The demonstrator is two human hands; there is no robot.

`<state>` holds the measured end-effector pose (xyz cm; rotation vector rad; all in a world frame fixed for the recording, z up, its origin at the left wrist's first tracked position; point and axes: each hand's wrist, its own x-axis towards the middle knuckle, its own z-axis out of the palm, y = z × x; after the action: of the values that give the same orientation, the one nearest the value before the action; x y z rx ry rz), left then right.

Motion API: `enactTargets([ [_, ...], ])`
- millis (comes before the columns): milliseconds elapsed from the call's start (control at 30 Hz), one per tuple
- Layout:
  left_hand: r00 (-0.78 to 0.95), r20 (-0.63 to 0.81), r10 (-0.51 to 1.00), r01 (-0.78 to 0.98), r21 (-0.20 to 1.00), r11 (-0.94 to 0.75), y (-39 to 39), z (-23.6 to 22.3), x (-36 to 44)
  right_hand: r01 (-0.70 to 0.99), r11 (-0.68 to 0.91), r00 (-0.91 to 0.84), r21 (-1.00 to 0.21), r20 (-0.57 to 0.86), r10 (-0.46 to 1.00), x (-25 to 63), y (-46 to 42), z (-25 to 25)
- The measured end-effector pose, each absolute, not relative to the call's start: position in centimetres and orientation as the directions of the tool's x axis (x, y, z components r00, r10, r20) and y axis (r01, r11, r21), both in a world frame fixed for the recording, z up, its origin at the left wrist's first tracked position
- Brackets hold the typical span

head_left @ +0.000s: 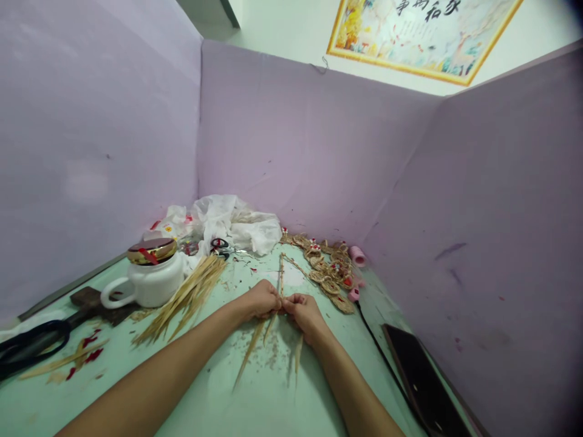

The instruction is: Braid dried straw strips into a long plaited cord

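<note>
My left hand (264, 298) and my right hand (304, 312) meet at the middle of the table, both closed in a pinch on a braided straw cord (282, 273). From my fingers the cord runs away toward the back, then bends right toward a heap of coiled straw pieces (330, 276). Loose straw ends (249, 358) hang out below my hands toward the near side. My fingertips hide the spot where the strands cross. To the left lies a bundle of dry straw strips (189, 297).
Left of the straw stand a white mug (157, 280) with a gold-rimmed lid, and large black-handled scissors (40, 343). White plastic bags (237, 224) and small scissors (219, 246) lie behind. On the right are a pink tool (355, 293) with a black cable and a dark flat object (423, 379). Purple panels enclose the table.
</note>
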<state>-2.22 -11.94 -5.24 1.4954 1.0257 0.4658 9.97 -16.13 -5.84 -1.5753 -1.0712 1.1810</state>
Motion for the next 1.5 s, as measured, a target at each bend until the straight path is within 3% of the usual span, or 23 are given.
enactTargets([
  [167,0.562,-0.390,0.730,0.407,0.898,0.167,-12.6,-3.9,-3.2,0.023,-0.277,0.161,-0.960,-0.270,0.949,10.0,-16.3,-6.0],
  [333,0.523,-0.514,0.680,0.291,0.858,0.423,-15.1,-3.5,-4.0,0.000,-0.286,0.154,-0.958,-0.282,0.947,10.1,-16.1,-6.2],
  [433,0.456,-0.555,0.696,0.258,0.831,0.493,-16.7,-3.7,-4.7,-0.017,-0.270,0.125,-0.963,-0.270,0.955,10.4,-16.0,-6.4],
  [533,0.386,-0.544,0.745,0.276,0.839,0.469,-17.8,-3.8,-5.4,-0.058,-0.263,0.092,-0.963,-0.267,0.959,10.7,-16.1,-6.5],
  [633,0.330,-0.552,0.766,0.421,0.812,0.404,-18.2,-3.5,-5.7,-0.053,-0.251,0.097,-0.967,-0.255,0.962,10.7,-16.3,-6.3],
  [800,0.335,-0.532,0.777,0.533,0.787,0.310,-18.3,-3.1,-5.6,0.006,-0.244,0.129,-0.970,-0.241,0.962,10.4,-16.5,-6.0],
  [1400,0.380,-0.508,0.773,0.577,0.783,0.231,-18.2,-3.3,-6.1,0.009,-0.238,0.151,-0.971,-0.234,0.960,10.4,-16.3,-6.3],
  [1500,0.279,-0.404,0.871,0.614,0.773,0.162,-16.8,-1.8,-7.5,0.000,-0.243,0.144,-0.970,-0.240,0.960,10.5,-16.3,-6.3],
])
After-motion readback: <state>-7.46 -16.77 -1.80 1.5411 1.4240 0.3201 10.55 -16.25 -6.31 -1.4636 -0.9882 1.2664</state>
